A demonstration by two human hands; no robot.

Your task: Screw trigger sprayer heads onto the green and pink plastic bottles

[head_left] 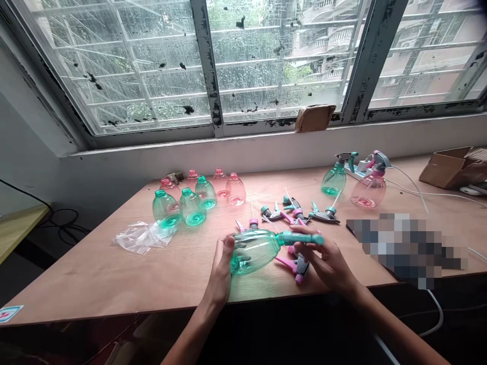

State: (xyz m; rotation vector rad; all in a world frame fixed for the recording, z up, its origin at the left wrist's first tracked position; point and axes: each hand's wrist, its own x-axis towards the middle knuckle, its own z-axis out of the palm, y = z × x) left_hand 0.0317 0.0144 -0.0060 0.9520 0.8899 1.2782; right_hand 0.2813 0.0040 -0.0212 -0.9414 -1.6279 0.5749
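A teal see-through spray bottle [255,248] lies on its side above the near edge of the wooden table [114,274]. My left hand [221,271] cups its base, fingers curled round it. My right hand [327,261] grips the teal spray head [300,237] fitted at the bottle's neck. A pink and grey spray head [294,266] lies just under my right hand. Several more loose spray heads [297,212] lie behind it.
Several empty teal and pink bottles [198,197] stand at the back left. Two finished sprayers, teal [335,177] and pink [371,185], stand back right. Clear plastic bags [142,235] lie left. A cardboard box [451,167] and white cables [418,192] are far right.
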